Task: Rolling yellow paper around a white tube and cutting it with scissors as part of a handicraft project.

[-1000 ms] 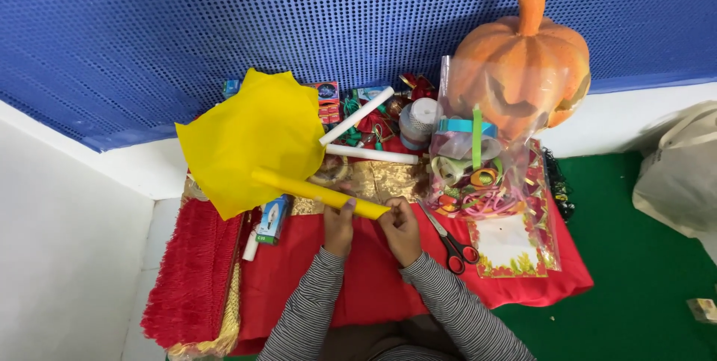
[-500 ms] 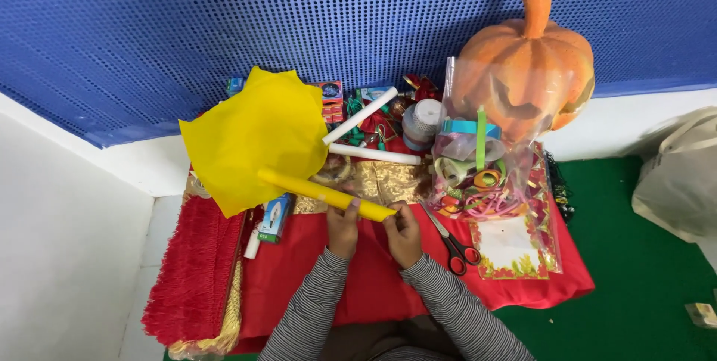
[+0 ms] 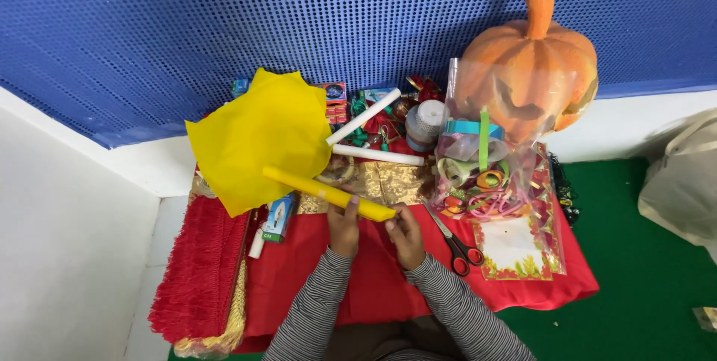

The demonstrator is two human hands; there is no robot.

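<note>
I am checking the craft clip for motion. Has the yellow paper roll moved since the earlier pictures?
Cannot tell. The yellow paper roll lies slanted between the yellow sheet and both hands, as before, with the same gap to the scissors. The small shift in frame looks like camera motion.

The person wears a close-fitting, long-sleeved knit top in fine grey and dark horizontal stripes, each sleeve running down to the wrist, leaving the bare left hand (image 3: 343, 228) and bare right hand (image 3: 405, 238) uncovered, without gloves, rings or watch showing.
</note>
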